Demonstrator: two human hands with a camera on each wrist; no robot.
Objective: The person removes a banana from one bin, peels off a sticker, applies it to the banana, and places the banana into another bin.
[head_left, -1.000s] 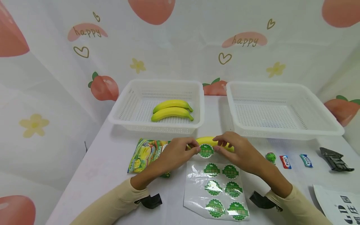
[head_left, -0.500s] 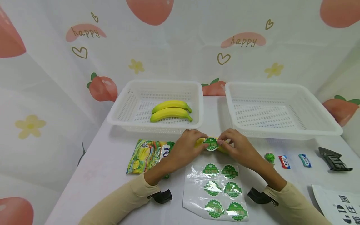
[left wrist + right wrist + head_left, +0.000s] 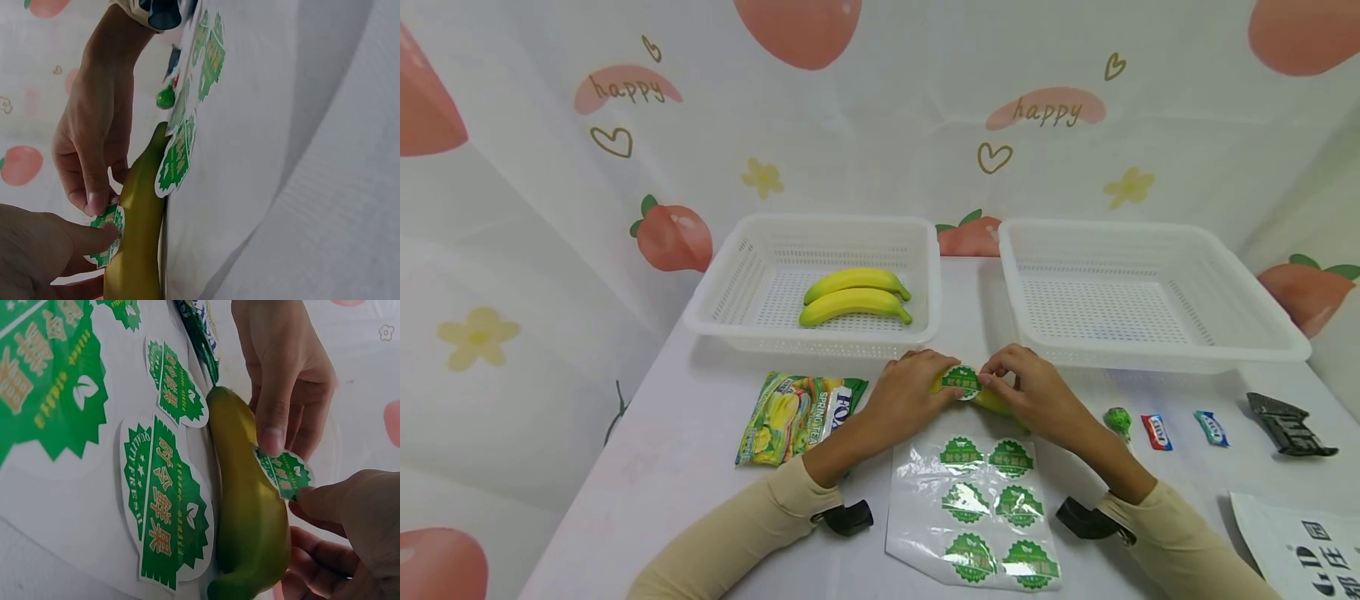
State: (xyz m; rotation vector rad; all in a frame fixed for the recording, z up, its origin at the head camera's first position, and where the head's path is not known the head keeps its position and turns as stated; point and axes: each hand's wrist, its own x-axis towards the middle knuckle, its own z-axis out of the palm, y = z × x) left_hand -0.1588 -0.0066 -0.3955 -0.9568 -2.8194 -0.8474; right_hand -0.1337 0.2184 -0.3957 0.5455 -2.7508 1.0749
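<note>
A yellow banana [image 3: 994, 403] lies on the white table between two baskets and a sticker sheet [image 3: 973, 510]. A round green sticker [image 3: 961, 381] sits on the banana's upper side. My left hand [image 3: 917, 387] holds the sticker's left edge, with a fingertip [image 3: 272, 439] pressing it onto the peel. My right hand [image 3: 1033, 392] pinches the sticker's right edge [image 3: 294, 481], its other fingers curled beside the banana [image 3: 250, 506]. In the left wrist view the banana [image 3: 137, 237] lies against the sheet [image 3: 178, 156], the sticker [image 3: 106, 240] between both hands.
The left white basket [image 3: 730, 292] holds two bananas [image 3: 855, 297]. The right basket [image 3: 1150, 292] holds nothing. A green snack bag [image 3: 797, 415] lies to the left. To the right lie a green lollipop [image 3: 1117, 419], wrapped candies [image 3: 1156, 432], a black packet [image 3: 1288, 425] and a printed sheet [image 3: 1292, 550].
Both hands moved away from me, and the sticker rose from the banana's near side to its top. My right hand's fingers closed in on the sticker's right edge.
</note>
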